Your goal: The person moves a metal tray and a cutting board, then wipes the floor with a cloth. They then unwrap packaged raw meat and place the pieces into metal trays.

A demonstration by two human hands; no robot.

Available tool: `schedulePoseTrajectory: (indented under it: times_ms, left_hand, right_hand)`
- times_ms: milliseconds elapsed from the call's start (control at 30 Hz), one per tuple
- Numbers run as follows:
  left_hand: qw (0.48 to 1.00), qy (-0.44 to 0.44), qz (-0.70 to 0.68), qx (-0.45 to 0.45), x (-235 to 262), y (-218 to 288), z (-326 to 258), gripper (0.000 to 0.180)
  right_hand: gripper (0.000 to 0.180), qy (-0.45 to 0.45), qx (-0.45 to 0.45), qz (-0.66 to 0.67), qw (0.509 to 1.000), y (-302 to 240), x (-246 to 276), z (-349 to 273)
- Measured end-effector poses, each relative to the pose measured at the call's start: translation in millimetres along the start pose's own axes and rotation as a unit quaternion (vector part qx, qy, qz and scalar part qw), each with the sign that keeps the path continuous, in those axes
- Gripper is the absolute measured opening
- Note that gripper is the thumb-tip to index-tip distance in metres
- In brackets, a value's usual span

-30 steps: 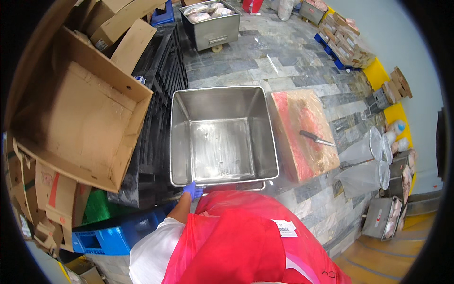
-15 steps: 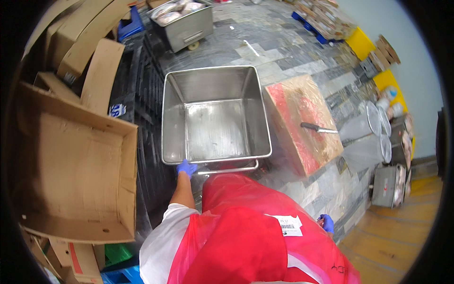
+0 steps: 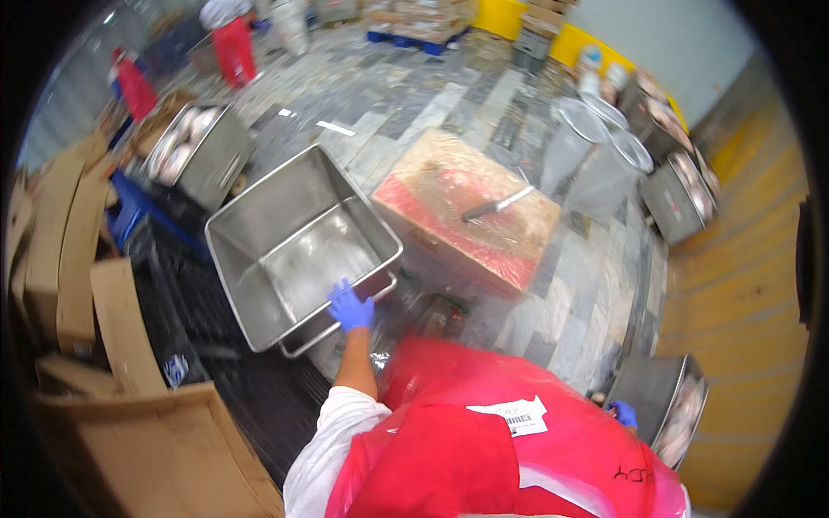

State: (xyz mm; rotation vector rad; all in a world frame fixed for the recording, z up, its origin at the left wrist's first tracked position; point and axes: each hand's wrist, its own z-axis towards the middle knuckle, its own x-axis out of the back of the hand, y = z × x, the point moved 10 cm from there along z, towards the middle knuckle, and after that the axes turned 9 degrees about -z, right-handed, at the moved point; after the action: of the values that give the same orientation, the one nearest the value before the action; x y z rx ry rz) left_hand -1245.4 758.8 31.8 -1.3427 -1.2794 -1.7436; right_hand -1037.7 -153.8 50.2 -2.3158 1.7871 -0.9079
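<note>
Grey stone-tiled floor [image 3: 449, 95] fills the upper half of the frame, with a yellow wall running down the right edge. I see my left hand [image 3: 350, 306], in a blue glove, a little left of centre; its grip is wrapped over the near rim of a large empty steel bin [image 3: 294, 250], the fingers curled onto the edge beside the bin's bar handle. The bin sits just above and to the left of that hand, tilted in the frame, its open inside bare and shiny. My right hand [image 3: 623, 413], also blue-gloved, shows only as a small patch at lower right, against a second steel tub [image 3: 656, 406]; I cannot tell whether its grip is wide or closed on anything. A red plastic apron [image 3: 484, 449] covers the lower middle. To the right of the bin stands a block wrapped in clear film [image 3: 466, 216], with a knife [image 3: 496, 205] lying on top. Flattened cardboard boxes [image 3: 78, 259] line the left side. At upper left another steel bin [image 3: 194, 151] holds pale pieces, and two people in red [image 3: 229, 34] stand beyond it.
</note>
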Motion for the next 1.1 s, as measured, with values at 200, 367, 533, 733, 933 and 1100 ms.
schedulePoseTrajectory:
  times_ms: [200,367,533,733,933,1100]
  left_hand:
    - [0.954,-0.290,0.011,0.072,-35,-26,70,0.112]
    - [0.891,-0.420,0.023,0.169,-114,-74,67,0.138]
    - [0.920,-0.372,-0.084,0.096,-190,38,-39,0.106]
    - [0.865,-0.493,-0.086,-0.021,-229,138,-154,0.082]
    - [0.870,-0.490,0.038,-0.045,-217,198,-163,0.073]
    - [0.893,-0.444,-0.048,-0.046,-202,272,-169,0.071]
  right_hand:
    - [0.019,0.114,0.009,0.132,0.985,69,77,-74]
    - [0.018,0.105,-0.017,0.195,0.975,146,72,-41]
    - [0.017,0.085,-0.066,0.236,0.966,189,66,17]
    - [0.015,0.016,-0.045,0.156,0.987,101,76,137]
    - [0.016,-0.045,0.042,0.008,0.998,-111,104,201]
    - [0.022,-0.062,0.091,-0.046,0.993,-235,123,251]
